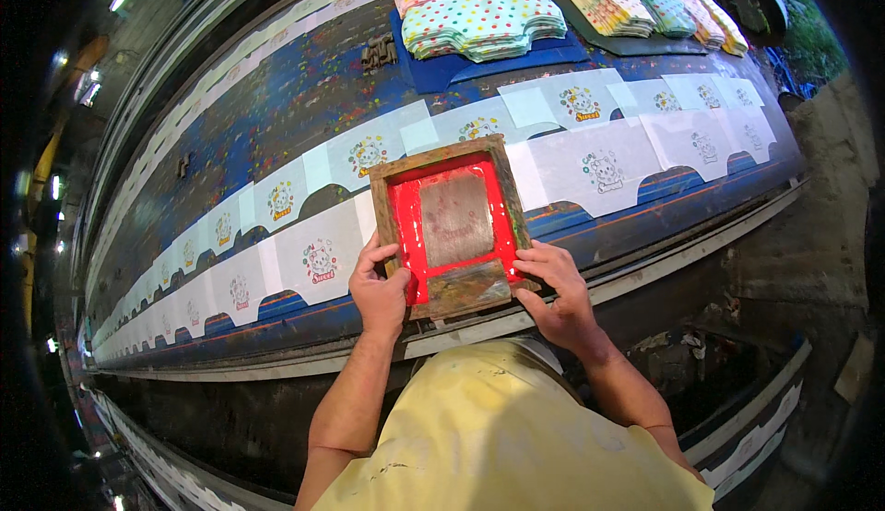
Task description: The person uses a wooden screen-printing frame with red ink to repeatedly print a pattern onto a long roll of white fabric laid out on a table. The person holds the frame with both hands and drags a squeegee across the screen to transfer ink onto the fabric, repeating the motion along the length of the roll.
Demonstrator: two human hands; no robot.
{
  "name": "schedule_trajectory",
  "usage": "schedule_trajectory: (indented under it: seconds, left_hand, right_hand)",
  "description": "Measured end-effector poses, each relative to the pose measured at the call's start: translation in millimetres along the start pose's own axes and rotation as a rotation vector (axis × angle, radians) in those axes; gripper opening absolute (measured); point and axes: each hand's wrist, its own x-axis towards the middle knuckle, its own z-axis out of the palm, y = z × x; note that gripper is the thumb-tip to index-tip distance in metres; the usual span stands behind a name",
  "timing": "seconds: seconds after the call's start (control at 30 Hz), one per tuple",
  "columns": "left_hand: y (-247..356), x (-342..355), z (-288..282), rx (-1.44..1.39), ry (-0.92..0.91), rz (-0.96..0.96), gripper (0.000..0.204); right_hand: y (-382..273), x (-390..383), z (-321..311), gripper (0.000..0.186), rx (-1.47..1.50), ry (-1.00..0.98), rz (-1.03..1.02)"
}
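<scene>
A wooden screen-printing frame (382, 208) is held between my hands over the near edge of the long table. Bright red ink (498, 211) lines the inside of the frame around a greyish mesh window (456, 220). Across its near end lies an ink-stained wooden squeegee (470, 286). My left hand (380, 299) is closed on the near left corner, thumb bent over the rim. At the near right corner, my right hand (559, 297) grips the frame with fingers on top and thumb below. Beneath and beside the frame are white cut fabric pieces (631, 153) with printed cartoon animal designs.
The long table (341, 77) is dark and paint-spattered, with rows of printed white pieces along it. Stacks of polka-dot fabric (484, 27) lie on blue boards (539, 56) at the far side. A metal rail (645, 280) runs along the near edge, close to my body.
</scene>
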Motion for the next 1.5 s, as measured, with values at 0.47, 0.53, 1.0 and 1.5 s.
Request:
schedule_trajectory:
  seconds: [0.47, 0.53, 1.0, 1.5]
  left_hand:
    - [0.6, 3.2, 0.4, 0.048, -0.011, -0.078, 0.036]
    - [-0.9, 2.1, 0.5, 0.073, 0.004, -0.062, 0.035]
    - [3.9, 9.0, 2.3, -0.042, 0.060, -0.137, 0.041]
    - [34.5, 13.2, 17.2, 0.108, 0.176, -0.262, 0.056]
  right_hand:
    - [-29.8, 0.1, 3.9, 0.045, -0.127, -0.035, -0.175]
    - [-40.2, 3.1, 8.2, 0.044, -0.216, -0.156, -0.245]
    - [-23.5, 109.3, 19.4, 0.044, -0.339, -0.597, -0.205]
    - [9.6, 104.1, 29.4, 0.043, -0.375, -0.400, -0.634]
